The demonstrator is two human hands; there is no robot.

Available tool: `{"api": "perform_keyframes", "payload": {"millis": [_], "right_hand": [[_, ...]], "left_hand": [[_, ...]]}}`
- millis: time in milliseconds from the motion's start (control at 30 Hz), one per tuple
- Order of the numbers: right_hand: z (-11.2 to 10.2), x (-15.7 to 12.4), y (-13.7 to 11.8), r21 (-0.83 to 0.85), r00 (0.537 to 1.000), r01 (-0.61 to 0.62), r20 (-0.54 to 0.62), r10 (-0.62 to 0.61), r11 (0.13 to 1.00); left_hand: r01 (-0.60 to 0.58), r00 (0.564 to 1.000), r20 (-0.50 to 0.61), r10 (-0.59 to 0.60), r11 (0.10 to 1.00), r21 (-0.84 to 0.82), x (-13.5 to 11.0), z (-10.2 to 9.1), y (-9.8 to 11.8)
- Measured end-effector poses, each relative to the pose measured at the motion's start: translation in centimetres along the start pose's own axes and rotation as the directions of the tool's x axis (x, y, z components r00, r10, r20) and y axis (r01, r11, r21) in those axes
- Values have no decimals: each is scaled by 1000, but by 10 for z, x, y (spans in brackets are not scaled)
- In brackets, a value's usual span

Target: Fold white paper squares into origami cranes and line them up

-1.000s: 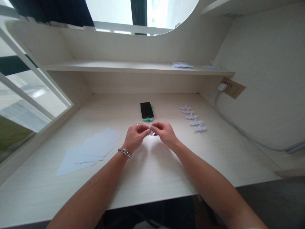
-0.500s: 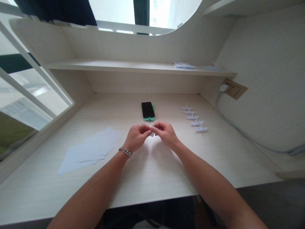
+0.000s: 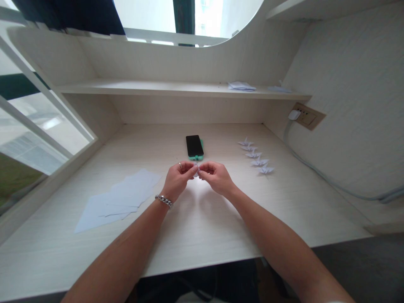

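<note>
My left hand [image 3: 178,179] and my right hand [image 3: 216,177] meet over the middle of the desk [image 3: 202,223]. Both pinch a small folded piece of white paper [image 3: 196,173] between their fingertips; most of it is hidden by the fingers. A ring is on my left hand and a chain bracelet on that wrist. Just behind the hands lies a black phone [image 3: 194,146] in a green case.
Several loose white paper sheets [image 3: 118,200] lie to the left. A row of several small folded paper cranes [image 3: 256,156] sits to the right. A shelf [image 3: 176,88] above holds more papers [image 3: 241,86]. A wall socket [image 3: 304,116] with a cable is on the right wall.
The hands stay together on the paper piece with small finger shifts. The view has swung slightly right and back.
</note>
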State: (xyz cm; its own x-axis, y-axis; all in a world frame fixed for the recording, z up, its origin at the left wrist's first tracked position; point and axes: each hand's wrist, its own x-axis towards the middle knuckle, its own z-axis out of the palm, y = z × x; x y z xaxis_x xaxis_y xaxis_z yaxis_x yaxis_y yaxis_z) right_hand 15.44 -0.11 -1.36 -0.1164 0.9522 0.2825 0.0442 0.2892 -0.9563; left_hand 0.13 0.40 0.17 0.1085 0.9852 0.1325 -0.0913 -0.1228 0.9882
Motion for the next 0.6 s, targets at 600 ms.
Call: {"api": "perform_keyframes", "payload": {"millis": [600], "right_hand": [[0,0,-8,178,993,-95,87,81,979]], "left_hand": [[152,988,48,-145,955,-253,0,-3,0]]}}
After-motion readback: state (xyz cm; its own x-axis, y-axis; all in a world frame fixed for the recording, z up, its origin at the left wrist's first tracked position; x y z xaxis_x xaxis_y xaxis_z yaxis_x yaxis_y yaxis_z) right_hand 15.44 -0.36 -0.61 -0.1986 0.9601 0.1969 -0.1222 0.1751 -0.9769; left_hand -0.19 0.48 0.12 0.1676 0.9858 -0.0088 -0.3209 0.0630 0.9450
